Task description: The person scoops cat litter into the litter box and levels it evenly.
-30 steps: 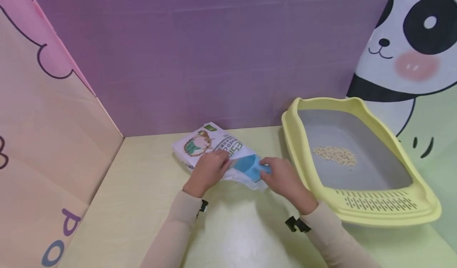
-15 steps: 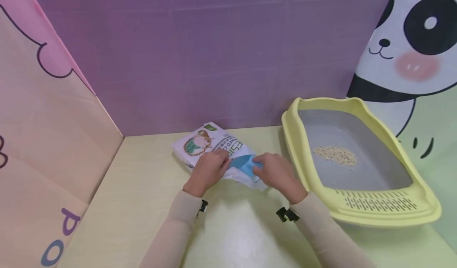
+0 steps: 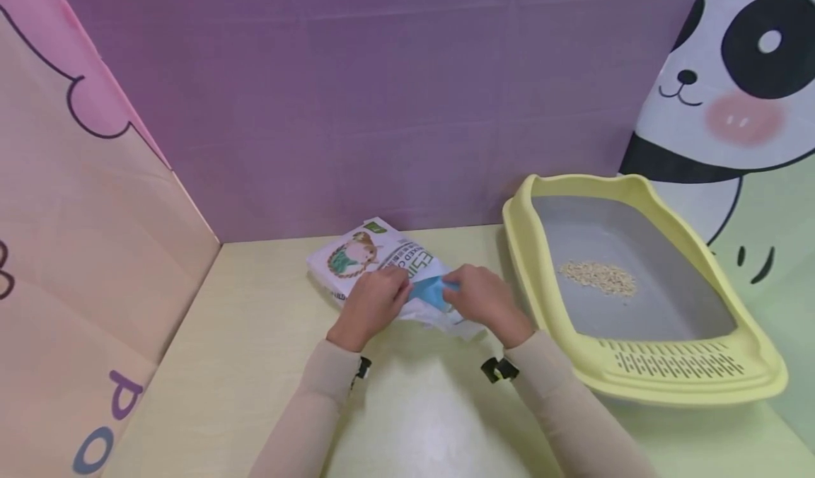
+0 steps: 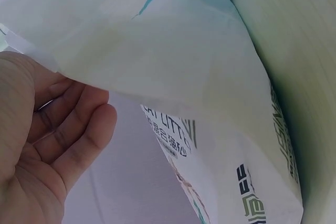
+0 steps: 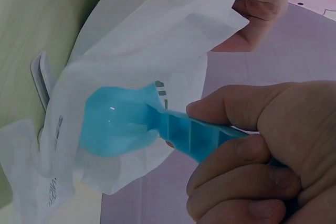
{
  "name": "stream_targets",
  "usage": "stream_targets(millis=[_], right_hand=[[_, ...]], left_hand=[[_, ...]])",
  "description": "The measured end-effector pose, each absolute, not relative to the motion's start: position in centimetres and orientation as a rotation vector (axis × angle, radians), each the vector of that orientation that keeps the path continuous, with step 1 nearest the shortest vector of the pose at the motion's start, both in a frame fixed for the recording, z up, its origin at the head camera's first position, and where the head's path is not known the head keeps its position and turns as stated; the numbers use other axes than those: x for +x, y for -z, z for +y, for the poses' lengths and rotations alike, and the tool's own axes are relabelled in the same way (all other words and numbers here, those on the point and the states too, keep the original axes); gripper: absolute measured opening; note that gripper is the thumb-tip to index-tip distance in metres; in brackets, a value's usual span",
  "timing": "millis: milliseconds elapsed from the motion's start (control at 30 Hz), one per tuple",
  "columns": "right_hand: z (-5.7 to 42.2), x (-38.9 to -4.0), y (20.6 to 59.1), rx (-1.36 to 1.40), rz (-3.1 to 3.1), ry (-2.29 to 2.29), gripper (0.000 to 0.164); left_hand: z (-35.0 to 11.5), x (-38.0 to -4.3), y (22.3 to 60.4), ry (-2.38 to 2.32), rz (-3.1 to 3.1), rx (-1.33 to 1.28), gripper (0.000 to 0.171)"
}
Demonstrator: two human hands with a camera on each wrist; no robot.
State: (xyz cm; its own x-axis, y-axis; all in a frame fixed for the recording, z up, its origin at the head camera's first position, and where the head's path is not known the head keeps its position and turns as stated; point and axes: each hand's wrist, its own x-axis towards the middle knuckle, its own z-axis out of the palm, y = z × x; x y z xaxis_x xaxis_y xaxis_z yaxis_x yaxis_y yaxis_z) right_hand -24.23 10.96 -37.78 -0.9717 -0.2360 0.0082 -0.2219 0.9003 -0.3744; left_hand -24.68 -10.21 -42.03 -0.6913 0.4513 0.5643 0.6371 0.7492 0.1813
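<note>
A white printed bag of cat litter [image 3: 353,255] lies on the table, its torn mouth toward the right. My left hand [image 3: 377,298] pinches the edge of that mouth and holds it up; in the left wrist view the fingers curl at the paper's edge [image 4: 121,82]. My right hand [image 3: 484,298] grips the ridged handle of a blue scoop [image 5: 123,121], thumb on one side and fingers curled round the other. The scoop's head is in the bag's mouth, against the white paper in the right wrist view. The litter deeper in the bag is hidden.
A yellow litter box [image 3: 681,386] with a grey floor stands to the right, close to my right forearm. A small heap of pale litter pellets [image 3: 598,278] lies in it. A purple wall [image 3: 407,110] rises behind the table [image 3: 255,365].
My right hand has moved left and slightly away from me, pushing the blue scoop further into the bag's mouth. My left hand has stayed put on the bag's edge.
</note>
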Motion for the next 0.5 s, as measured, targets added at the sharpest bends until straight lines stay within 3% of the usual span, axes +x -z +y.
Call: stream_targets(millis=[500], right_hand=[[11.4,-24.7,39.4,-0.418,3.02,0.757,0.037]], left_hand=[[-10.1,-24.6,42.2,0.507,-2.402,-0.833,0.011]])
